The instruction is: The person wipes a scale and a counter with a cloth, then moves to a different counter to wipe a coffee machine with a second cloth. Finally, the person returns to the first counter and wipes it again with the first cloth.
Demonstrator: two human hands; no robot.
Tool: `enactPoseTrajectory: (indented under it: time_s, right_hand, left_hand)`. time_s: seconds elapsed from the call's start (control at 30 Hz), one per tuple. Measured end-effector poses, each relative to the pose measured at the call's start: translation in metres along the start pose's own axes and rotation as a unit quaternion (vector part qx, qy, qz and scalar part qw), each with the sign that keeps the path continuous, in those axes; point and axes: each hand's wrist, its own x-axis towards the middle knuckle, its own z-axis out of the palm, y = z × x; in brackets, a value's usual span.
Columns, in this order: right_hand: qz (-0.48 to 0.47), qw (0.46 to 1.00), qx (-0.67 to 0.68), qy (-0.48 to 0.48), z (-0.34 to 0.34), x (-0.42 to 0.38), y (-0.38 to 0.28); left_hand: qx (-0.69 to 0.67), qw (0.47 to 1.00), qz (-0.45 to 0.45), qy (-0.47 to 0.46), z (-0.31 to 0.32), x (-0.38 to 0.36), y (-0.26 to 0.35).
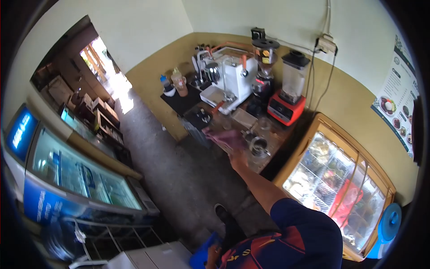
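With my right hand (237, 157), I'm grasping a pink cloth (230, 138) at the counter's (278, 144) near edge, just beside a metal cup (258, 146). The white espresso machine (239, 80) is standing toward the back edge, left of the red blender (286, 107). My left hand (213, 254) is down low by something blue (202, 254); I can't tell whether it's gripping it.

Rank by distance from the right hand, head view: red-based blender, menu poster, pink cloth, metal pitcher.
From the right hand, nearest first:
1. Pink cloth, in its grasp
2. Metal pitcher, counter's near end
3. Red-based blender, by the wall
4. Menu poster, far right wall
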Motion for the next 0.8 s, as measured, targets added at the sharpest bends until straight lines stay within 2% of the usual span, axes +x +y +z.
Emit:
enactPoseTrajectory:
  time_s: [0.03,0.1,0.17,0.2,0.27,0.33,0.4,0.47,0.57,0.63,0.7,0.77,0.8]
  right_hand:
    - [0.031,0.997,-0.070,-0.014,0.000,0.017,-0.010]
    - [0.109,0.986,-0.109,-0.071,0.014,0.037,-0.010]
    - [0.142,0.981,-0.118,-0.061,0.028,0.043,-0.010]
    - [0.123,0.979,-0.151,-0.060,0.038,0.045,-0.010]
    - [0.090,0.968,-0.224,-0.065,0.047,0.040,-0.002]
    - [0.051,0.967,-0.238,-0.078,0.050,0.032,-0.003]
    - [0.043,0.971,-0.219,-0.080,0.048,0.033,-0.009]
    - [0.067,0.980,-0.171,-0.079,0.044,0.032,-0.012]
    - [0.124,0.982,-0.123,-0.075,0.031,0.041,-0.027]
    - [0.106,0.983,-0.136,-0.066,0.038,0.047,-0.017]
    - [0.095,0.980,-0.154,-0.079,0.041,0.052,-0.006]
    - [0.093,0.975,-0.171,-0.112,0.046,0.063,0.002]
    - [0.089,0.974,-0.179,-0.104,0.048,0.066,-0.001]
  left_hand:
    - [-0.024,0.999,-0.036,0.006,-0.018,0.027,-0.022]
    - [-0.074,0.989,-0.125,0.015,-0.050,0.054,-0.052]
    - [-0.121,0.970,-0.210,0.020,-0.080,0.083,-0.081]
    - [-0.146,0.957,-0.249,0.018,-0.089,0.103,-0.091]
    - [-0.024,0.978,-0.194,-0.071,-0.135,0.164,-0.124]
    - [-0.078,0.979,-0.183,-0.044,-0.205,0.253,-0.039]
    - [-0.045,0.986,-0.140,-0.075,-0.215,0.335,-0.077]
    - [-0.058,0.989,-0.115,-0.067,-0.235,0.416,-0.044]
    - [-0.040,0.992,-0.073,-0.095,-0.242,0.519,-0.004]
    - [-0.075,0.992,-0.034,-0.099,-0.237,0.560,0.036]
    - [-0.160,0.981,0.037,-0.106,-0.206,0.582,0.044]
    - [-0.192,0.962,0.017,-0.195,-0.191,0.588,0.080]
    - [-0.200,0.948,0.052,-0.243,-0.183,0.589,0.082]
